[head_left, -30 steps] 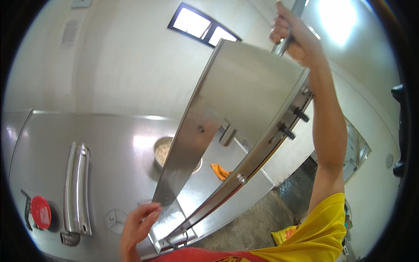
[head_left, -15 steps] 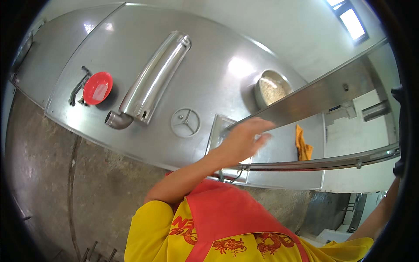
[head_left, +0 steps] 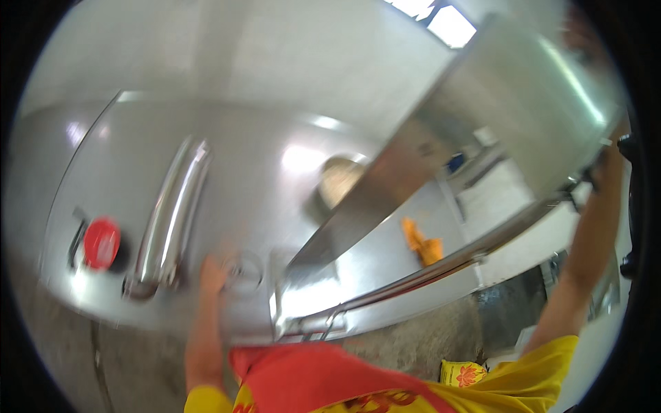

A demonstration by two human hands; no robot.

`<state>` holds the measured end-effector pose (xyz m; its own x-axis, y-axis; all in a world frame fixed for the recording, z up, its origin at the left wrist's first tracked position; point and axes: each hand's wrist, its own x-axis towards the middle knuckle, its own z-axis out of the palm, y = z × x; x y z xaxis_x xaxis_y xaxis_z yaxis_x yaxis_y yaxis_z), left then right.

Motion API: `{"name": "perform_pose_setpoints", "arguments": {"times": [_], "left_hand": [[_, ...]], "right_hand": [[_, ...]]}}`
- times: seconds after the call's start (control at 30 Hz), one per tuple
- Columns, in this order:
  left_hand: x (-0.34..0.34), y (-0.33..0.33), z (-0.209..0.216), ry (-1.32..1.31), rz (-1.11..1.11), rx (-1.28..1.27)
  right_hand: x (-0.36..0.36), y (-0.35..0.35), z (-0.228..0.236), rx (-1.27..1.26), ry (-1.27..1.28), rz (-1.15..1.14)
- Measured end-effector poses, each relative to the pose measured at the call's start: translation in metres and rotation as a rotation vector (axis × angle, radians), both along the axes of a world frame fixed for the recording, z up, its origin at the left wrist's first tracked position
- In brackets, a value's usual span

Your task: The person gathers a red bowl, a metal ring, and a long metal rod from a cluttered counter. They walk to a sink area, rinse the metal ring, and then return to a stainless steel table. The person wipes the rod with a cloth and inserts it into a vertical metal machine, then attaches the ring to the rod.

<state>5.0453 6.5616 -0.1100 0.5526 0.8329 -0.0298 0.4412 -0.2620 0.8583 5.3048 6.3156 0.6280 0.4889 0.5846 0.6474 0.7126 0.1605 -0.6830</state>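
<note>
A large hinged stainless steel lid [head_left: 482, 131] stands raised over a wide steel unit [head_left: 261, 179]. My right hand [head_left: 607, 165] is stretched up to the lid's right edge and seems to grip it there, though it is blurred. My left hand [head_left: 213, 272] rests flat on the steel top, fingers apart. It lies beside a round embossed mark [head_left: 244, 272] and just left of the lid's lower corner [head_left: 286, 303]. A rail [head_left: 427, 272] runs along the lid's lower edge.
A long polished tube handle [head_left: 169, 220] and a red round cap [head_left: 101, 242] sit on the left of the steel top. A round pot of beige stuff [head_left: 337, 182] and an orange cloth [head_left: 423, 244] lie under the lid. A yellow bag [head_left: 465, 372] lies on the grey floor.
My left hand has left the lid's lower corner and moved left onto the steel top. The lid is tilted higher, and the view has swung up and right.
</note>
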Motion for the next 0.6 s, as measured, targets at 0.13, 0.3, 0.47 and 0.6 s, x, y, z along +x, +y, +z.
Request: {"name": "perform_pose_setpoints", "arguments": {"times": [0.13,0.3,0.47,0.6], "left_hand": [[0.002,-0.038,0.012,0.222,0.125,0.008],[0.026,-0.030,-0.053,0.275,0.281,-0.043],[-0.008,-0.030,-0.010,-0.160,0.238,-0.918],[-0.029,-0.069,0.050,-0.342,0.299,-0.781]], "right_hand": [[0.006,0.029,0.015,0.023,0.030,0.110],[0.003,0.031,0.006,0.063,0.014,0.111],[-0.016,0.026,0.003,0.102,0.046,0.051],[-0.019,0.030,0.006,0.084,0.016,0.042]]}}
